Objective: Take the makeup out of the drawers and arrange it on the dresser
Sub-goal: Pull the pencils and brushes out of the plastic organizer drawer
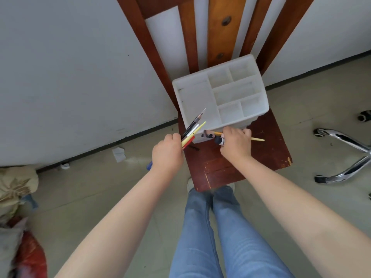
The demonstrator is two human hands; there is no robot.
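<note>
1. My left hand (167, 155): clenched round a bundle of pencils and brushes (192, 130) — black, silver-ferruled, yellow, red. Tips fan toward 1 o'clock, over the near-left corner of the organizer. A blue end (149, 165) pokes out below the fist at 7 o'clock.

2. My right hand (236, 144): fingers curled, gripping a thin wooden-handled stick (258, 139) that juts out toward 3 o'clock, plus a small black-and-white tube (219, 141) at the thumb side. Hand sits just at the front face of the organizer, at its 6 o'clock edge.

3. White plastic organizer (220, 95): top tray w/ one large compartment at left, several small ones at right. No items visible in them. Stands on the chair seat, toward the back slats.

4. Hard to make out: drawer front hidden behind my right hand, can't tell if a drawer is pulled out. Dark bits (206, 135) between my hands blurred, unidentifiable. Small dark item (193, 147) on seat under the bundle, unclear.

5. Surface: red-brown wooden chair (267, 149), worn seat, slatted back running up to 12 o'clock.

6. Room: white wall, greenish tile floor (100, 187). Crumpled paper (119, 154) at 9 o'clock of my left hand. Chrome office-chair base (345, 157) at 3 o'clock, cut off by frame. Cloth bundles (18, 197) at far 8 o'clock. My jeans (210, 237) at 6 o'clock.
</note>
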